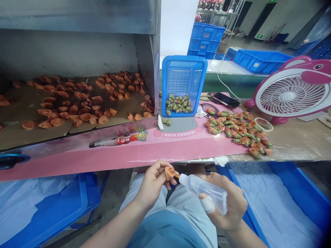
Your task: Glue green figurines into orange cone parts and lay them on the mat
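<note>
Between the fingertips of my left hand (pixel 153 184) is a small orange cup-shaped piece (pixel 170 173), its hollow side showing. My right hand (pixel 230 201) is closed around a translucent squeeze bottle (pixel 207 190), tilted so its nozzle (pixel 177 176) points left. The nozzle tip is at the orange piece; whether it touches I cannot tell. A white wrap covers part of one finger of the right hand. Both hands are above my lap, just in front of the table edge.
Many orange pieces (pixel 84 117) lie on cardboard inside a metal box. A blue basket (pixel 203 86) holds small green pieces (pixel 178 103). Orange-and-green pieces (pixel 243 129) are heaped at right, near a phone (pixel 226 100) and a pink fan (pixel 289 96). Blue bins (pixel 85 196) flank my legs.
</note>
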The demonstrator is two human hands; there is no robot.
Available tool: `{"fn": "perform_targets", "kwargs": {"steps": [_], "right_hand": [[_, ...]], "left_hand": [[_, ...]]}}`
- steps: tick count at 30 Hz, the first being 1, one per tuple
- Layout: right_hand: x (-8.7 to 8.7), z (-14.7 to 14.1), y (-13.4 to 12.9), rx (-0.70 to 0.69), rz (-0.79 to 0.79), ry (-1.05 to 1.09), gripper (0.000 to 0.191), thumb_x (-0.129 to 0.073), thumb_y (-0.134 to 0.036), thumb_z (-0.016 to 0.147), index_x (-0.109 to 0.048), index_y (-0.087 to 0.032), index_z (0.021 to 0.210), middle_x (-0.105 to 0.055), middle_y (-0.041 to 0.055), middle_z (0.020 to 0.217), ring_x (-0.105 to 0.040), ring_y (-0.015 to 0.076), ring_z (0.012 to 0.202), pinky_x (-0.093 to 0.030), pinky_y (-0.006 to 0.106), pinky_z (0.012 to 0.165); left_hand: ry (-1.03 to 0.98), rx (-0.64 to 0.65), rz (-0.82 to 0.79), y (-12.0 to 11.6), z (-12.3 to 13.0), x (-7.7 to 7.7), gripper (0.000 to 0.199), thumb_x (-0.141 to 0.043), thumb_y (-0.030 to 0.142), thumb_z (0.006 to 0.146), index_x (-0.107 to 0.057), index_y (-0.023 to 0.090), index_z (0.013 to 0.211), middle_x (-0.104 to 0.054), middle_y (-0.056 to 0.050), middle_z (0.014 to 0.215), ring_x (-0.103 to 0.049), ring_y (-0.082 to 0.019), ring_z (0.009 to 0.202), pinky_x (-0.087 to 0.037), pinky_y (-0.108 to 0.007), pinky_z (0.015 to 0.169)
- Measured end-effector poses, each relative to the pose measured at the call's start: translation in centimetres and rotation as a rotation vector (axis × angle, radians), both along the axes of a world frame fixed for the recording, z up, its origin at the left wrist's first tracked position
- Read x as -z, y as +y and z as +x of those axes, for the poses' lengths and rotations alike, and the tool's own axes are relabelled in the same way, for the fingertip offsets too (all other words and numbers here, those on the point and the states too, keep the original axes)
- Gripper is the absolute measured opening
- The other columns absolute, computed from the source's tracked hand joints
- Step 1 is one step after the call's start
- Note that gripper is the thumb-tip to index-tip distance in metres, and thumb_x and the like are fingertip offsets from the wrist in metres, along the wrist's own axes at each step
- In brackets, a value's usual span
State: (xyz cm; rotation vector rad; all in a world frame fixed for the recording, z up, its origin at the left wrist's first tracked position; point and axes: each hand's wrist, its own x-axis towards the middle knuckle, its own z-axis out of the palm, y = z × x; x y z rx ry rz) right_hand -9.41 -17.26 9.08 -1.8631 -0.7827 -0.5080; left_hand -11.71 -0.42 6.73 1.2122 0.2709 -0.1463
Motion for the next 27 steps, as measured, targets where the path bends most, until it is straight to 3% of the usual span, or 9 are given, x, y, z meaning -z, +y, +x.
{"fn": "perform_targets", "kwargs": {"steps": [10,15,18,21,27], "right_hand": [[0.4,-0.2,-0.2,0.014,0.039,0.067,0.021,-0.056,-0.023,0.067,-0.054,-0.015,0.086,-0.058,0.0052,0.069,-0.053,0.0153,0.055,-0.043,0.025,0.046],[2.3,0.8,-0.1,0.063,0.28,0.43,0.027,-0.056,-0.034,0.07,-0.053,-0.017,0.09,-0.058,0.0053,0.075,-0.055,0.0162,0.058,-0.044,0.025,0.048],[3.7,2.2,1.2,0.018,0.32,0.572,0.029,-0.058,-0.034,0.069,-0.05,-0.017,0.091,-0.058,0.0046,0.077,-0.055,0.0169,0.061,-0.044,0.027,0.054],[4.8,4.0,3.2,-0.098,0.264,0.637,0.025,-0.057,-0.028,0.069,-0.044,-0.018,0.089,-0.056,0.0025,0.077,-0.054,0.0156,0.067,-0.043,0.024,0.058],[6.7,8.2,7.9,-0.269,0.212,0.597,0.031,-0.054,-0.019,0.068,-0.04,-0.018,0.096,-0.055,0.003,0.086,-0.053,0.0156,0.078,-0.042,0.026,0.068]], "left_hand": [[0.018,-0.041,-0.014,0.3,0.2,0.0,0.006,-0.051,0.021,0.075,-0.047,0.016,0.077,-0.063,-0.004,0.073,-0.055,-0.011,0.055,-0.038,-0.02,0.044],[0.075,-0.132,-0.129,0.6,0.4,0.0,0.007,-0.053,0.018,0.073,-0.047,0.016,0.076,-0.064,-0.003,0.071,-0.055,-0.009,0.052,-0.035,-0.017,0.042],[0.071,-0.166,-0.244,0.9,0.8,0.1,0.009,-0.053,0.017,0.073,-0.046,0.017,0.076,-0.065,-0.006,0.081,-0.061,-0.015,0.072,-0.042,-0.02,0.052],[0.027,-0.179,-0.313,1.3,1.3,0.4,0.006,-0.054,0.017,0.073,-0.048,0.017,0.075,-0.063,-0.007,0.095,-0.054,-0.02,0.098,-0.044,-0.027,0.072],[-0.019,-0.257,-0.305,3.2,3.3,2.4,0.008,-0.057,0.02,0.072,-0.054,0.017,0.079,-0.06,-0.006,0.105,-0.047,-0.021,0.108,-0.043,-0.029,0.082]]}}
